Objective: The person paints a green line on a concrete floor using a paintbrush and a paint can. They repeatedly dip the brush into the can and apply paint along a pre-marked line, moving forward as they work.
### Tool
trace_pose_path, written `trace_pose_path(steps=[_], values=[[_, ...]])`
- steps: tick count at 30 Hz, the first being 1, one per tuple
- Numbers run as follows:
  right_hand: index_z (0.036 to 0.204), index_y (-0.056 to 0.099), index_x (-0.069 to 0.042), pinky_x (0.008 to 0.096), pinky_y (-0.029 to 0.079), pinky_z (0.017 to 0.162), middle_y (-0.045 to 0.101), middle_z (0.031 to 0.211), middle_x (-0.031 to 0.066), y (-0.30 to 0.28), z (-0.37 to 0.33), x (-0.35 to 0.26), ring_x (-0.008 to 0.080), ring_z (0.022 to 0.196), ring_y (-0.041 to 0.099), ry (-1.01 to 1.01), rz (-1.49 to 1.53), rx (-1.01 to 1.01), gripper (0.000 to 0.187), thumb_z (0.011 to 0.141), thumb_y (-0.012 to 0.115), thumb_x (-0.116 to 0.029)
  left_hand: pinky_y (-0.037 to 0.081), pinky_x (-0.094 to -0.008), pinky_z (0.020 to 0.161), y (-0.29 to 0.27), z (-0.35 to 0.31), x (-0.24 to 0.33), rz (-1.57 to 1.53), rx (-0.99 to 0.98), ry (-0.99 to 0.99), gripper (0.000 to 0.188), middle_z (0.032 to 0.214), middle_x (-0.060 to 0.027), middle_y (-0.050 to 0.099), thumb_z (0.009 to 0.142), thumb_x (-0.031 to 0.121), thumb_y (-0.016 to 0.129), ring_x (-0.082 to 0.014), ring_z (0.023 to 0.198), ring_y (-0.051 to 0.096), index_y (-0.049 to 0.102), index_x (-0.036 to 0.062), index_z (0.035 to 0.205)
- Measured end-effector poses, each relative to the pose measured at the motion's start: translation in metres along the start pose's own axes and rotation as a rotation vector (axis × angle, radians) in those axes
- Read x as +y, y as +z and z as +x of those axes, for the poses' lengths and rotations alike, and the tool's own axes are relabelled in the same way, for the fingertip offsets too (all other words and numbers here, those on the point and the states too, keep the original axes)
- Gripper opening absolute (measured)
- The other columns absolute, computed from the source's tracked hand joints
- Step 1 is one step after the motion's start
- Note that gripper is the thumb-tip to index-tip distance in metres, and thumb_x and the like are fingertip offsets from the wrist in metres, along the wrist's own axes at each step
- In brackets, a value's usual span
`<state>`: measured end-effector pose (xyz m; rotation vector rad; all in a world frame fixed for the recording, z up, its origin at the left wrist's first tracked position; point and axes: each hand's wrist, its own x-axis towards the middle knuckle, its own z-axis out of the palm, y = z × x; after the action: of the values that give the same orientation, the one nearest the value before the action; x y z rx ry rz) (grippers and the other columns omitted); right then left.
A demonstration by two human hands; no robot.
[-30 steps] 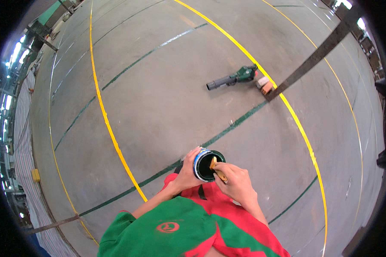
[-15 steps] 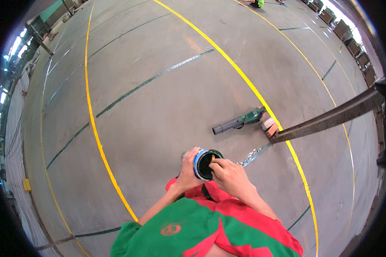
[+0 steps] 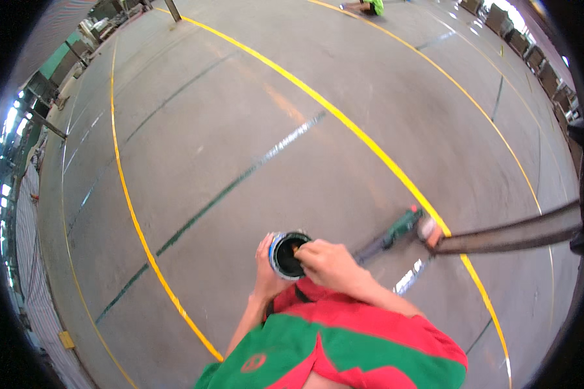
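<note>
A blue and white can [image 3: 274, 260] with a dark green inside is held in front of my body, its open mouth facing up. My left hand [image 3: 265, 277] is wrapped round its left side. Over the right rim reaches my right hand [image 3: 333, 264], its fingers pinched on a wooden-coloured handle [image 3: 296, 247] that dips into the can. The handle's lower end is hidden inside, so I cannot tell whether it is a brush or a stick.
Right of my hands a green and grey leaf blower [image 3: 401, 228] lies on the floor, blurred. Beside it are a brick [image 3: 433, 237] and the foot of a steel post [image 3: 509, 240]. Yellow lines [image 3: 363, 137] and dark green stripes [image 3: 198, 220] cross the floor. A person [image 3: 374, 8] crouches far off.
The view has shifted and turned; the blower and post now appear lower and further right. The can sits slightly left in view, still in my left hand, with my right hand at its mouth.
</note>
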<state>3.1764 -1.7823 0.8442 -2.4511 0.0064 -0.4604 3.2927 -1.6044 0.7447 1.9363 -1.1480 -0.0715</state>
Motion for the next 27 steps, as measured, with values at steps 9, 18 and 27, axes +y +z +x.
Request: trace_pose_path(steps=[9, 18, 27], values=[[0.092, 0.063, -0.004, 0.0441, 0.058, 0.071, 0.067, 0.092, 0.0097, -0.035, 0.250, 0.125, 0.0298, 0.089, 0.068, -0.042, 0.135, -0.084, 0.012, 0.088, 0.071, -0.012, 0.035, -0.0489, 0.119, -0.022, 0.238, -0.118, 0.033, 0.127, -0.007, 0.121, 0.145, -0.0191, 0.049, 0.063, 0.030, 0.101, -0.0341, 0.136, 0.050, 0.027, -0.0019, 0.154], [0.102, 0.070, -0.003, 0.0358, 0.059, 0.076, 0.072, 0.102, 0.0132, -0.089, 0.442, 0.295, 0.0287, 0.089, 0.073, 0.208, 0.217, 0.252, 0.027, 0.077, 0.078, 0.002, 0.035, -0.0485, 0.122, -0.003, 0.527, -0.255, -0.076, -0.016, 0.088, 0.123, 0.157, -0.0232, 0.040, 0.061, 0.023, 0.102, -0.0410, 0.147, 0.040, 0.028, 0.0004, 0.156], [0.098, 0.068, -0.002, 0.0358, 0.059, 0.075, 0.072, 0.100, 0.0151, -0.109, 0.602, 0.466, 0.0292, 0.087, 0.073, 0.509, 0.138, 0.554, 0.024, 0.076, 0.078, 0.002, 0.034, -0.0506, 0.123, 0.066, 0.830, -0.357, -0.161, -0.366, 0.288, 0.123, 0.157, -0.0223, 0.041, 0.060, 0.024, 0.102, -0.0422, 0.147, 0.040, 0.029, 0.0013, 0.156]])
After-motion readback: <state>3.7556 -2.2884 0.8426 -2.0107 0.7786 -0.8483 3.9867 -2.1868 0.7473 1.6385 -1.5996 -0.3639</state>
